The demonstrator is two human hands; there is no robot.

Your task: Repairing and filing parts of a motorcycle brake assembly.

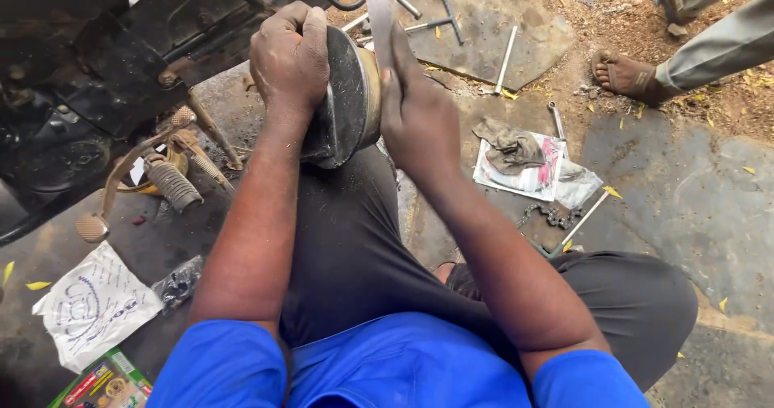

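A round, dark metal drum part (345, 102) with a brass-coloured inner face rests on edge on my left knee. My left hand (289, 53) grips its rim from the top and left side. My right hand (415, 110) presses flat against the drum's right face and holds a flat grey metal strip (379, 21) that sticks up past the fingers. Both forearms reach forward over my dark trousers.
A motorcycle's underside with footrest and kick lever (121, 174) stands at left. Metal rods and T-handle wrenches (451, 21) lie ahead. A rag on wrappers (524, 162) and a chain (552, 214) lie at right. Another person's sandalled foot (625, 73) is at upper right. Paper (93, 307) lies at lower left.
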